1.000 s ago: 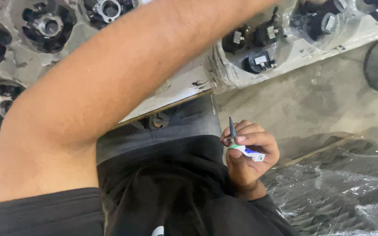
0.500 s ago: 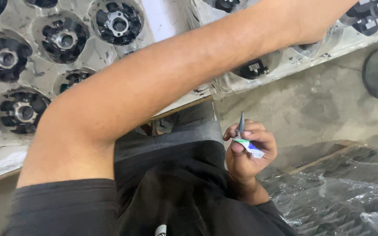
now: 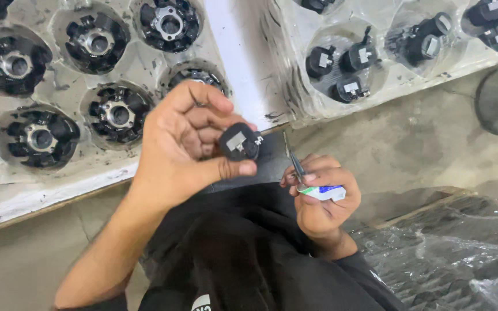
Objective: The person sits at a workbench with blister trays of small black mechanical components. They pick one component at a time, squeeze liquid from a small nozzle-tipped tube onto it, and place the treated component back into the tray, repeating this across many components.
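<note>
Below moulded trays (image 3: 145, 69) of black parts, left hand (image 3: 185, 150) pinches a round black part (image 3: 239, 141); right hand (image 3: 321, 198) grips tweezers (image 3: 295, 161).

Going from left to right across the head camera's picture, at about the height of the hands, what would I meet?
White tray of round black parts → left hand → small black part in its fingers → thin metal tool → right hand → crinkled plastic sheet.

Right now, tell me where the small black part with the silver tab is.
Head view, centre: the small black part is pinched in the left hand, beside the right hand.
</note>
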{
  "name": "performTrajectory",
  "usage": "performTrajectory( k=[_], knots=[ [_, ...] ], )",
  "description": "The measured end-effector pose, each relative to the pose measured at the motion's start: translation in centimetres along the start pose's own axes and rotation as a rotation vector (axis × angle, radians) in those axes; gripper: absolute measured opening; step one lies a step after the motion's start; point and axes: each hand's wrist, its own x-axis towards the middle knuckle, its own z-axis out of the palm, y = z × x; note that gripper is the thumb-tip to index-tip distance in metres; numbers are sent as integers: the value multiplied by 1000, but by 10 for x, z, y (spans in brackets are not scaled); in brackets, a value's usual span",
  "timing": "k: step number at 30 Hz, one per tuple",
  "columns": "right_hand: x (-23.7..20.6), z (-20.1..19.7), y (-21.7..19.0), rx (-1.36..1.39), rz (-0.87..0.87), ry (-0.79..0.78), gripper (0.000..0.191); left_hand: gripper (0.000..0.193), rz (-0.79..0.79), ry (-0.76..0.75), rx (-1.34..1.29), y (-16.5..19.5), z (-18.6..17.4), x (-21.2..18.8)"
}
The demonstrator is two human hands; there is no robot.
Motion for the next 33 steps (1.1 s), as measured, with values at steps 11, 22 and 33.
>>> performTrajectory(
  k=[11, 22, 33],
  knots=[
    [1, 39, -11, -106, 95, -245, 15, 51, 118, 26, -80, -55, -34, -49],
    [-7, 53, -5, -139, 132, -248, 19, 54, 123, 5, -40, -45, -41, -62],
    [-1, 45, 5, -49, 80, -318, 21, 55, 109, -30, -142, -60, -48, -62]
  ],
)
